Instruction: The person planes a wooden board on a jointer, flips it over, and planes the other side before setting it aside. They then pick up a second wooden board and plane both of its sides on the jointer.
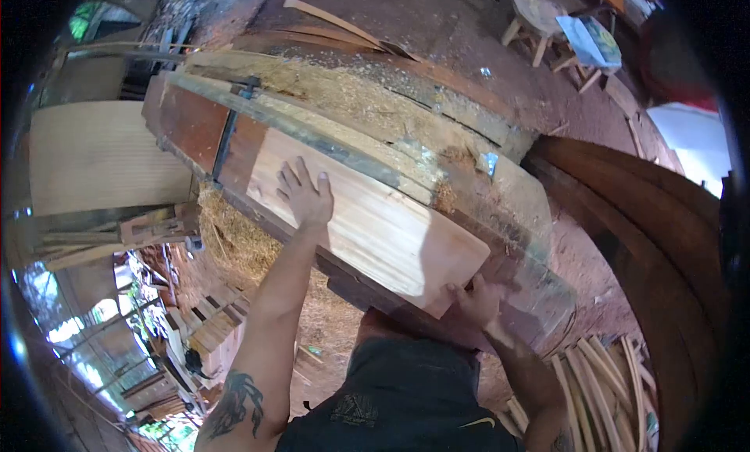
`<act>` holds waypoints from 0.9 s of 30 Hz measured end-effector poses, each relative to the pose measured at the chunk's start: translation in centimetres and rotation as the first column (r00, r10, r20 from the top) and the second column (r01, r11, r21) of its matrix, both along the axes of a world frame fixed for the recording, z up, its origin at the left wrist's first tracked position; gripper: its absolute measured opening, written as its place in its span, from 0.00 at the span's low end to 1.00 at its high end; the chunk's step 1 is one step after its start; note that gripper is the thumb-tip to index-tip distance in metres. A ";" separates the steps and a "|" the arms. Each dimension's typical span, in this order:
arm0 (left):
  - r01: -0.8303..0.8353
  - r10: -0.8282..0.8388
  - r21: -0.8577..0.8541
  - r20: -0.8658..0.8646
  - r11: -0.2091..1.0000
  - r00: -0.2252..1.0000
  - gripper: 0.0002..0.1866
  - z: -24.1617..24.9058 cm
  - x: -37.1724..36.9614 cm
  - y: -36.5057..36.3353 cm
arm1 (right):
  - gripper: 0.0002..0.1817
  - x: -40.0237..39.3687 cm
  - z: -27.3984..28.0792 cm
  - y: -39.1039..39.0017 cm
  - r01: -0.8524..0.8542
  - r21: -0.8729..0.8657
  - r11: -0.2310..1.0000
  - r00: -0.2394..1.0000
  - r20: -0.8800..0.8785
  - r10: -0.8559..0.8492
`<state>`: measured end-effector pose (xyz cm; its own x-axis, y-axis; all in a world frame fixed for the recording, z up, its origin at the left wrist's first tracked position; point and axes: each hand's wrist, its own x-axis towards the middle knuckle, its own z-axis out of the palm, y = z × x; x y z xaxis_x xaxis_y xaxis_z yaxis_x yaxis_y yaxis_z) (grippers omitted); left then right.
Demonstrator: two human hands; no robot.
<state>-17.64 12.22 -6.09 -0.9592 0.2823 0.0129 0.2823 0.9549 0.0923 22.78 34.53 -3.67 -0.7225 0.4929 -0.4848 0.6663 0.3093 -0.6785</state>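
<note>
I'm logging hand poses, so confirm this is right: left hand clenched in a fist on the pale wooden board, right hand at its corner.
No fist: the head view shows the left hand open, fingers spread, on the pale wooden board. The right hand is at its corner.

A round wooden stool (539, 10) stands on the dirt floor (461, 34). Just right of the stool, a printed sheet (598, 42) covers another seat. Left of it lies a bent wood strip (336, 21); farther left, a wide pale panel (101, 157). Well below it are narrow slats (598, 382).
</note>
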 end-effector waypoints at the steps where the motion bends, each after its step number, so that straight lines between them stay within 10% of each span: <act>1: 0.004 -0.005 -0.005 -0.017 1.000 1.000 0.41 -0.1 -0.5 -0.2 | 0.29 -0.6 0.3 0.0 0.002 -0.032 0.999 1.000 0.002 -0.002; 27: -0.013 0.013 -0.013 -0.019 1.000 1.000 0.43 -0.6 -3.3 -1.8 | 0.26 -3.0 -1.0 -1.0 0.016 -0.044 0.999 0.996 -0.082 -0.019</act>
<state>-20.94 10.41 -6.66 -0.9624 0.2701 0.0275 0.2714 0.9596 0.0741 19.78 33.51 -4.69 -0.7523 0.4854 -0.4455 0.6128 0.2672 -0.7437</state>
